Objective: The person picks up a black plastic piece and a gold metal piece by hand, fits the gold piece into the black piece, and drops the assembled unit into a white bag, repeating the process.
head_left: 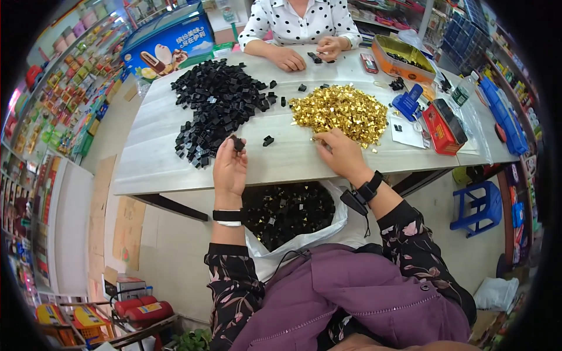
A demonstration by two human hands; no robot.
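My left hand, at the table's near edge, pinches a small black plastic piece between thumb and fingers. Just beyond it spreads a large heap of black plastic pieces. My right hand reaches to the near edge of a pile of small shiny gold pieces. Its thumb and fingertips are drawn together, with a speck of gold at the tips. One loose black piece lies between my hands. Below the table edge, a white sack holds many black pieces with gold spots.
Across the table sits a person in a dotted shirt, hands on the tabletop by black pieces. To the right stand an orange tin, a red box, a blue holder and a bottle. A blue stool stands on the floor.
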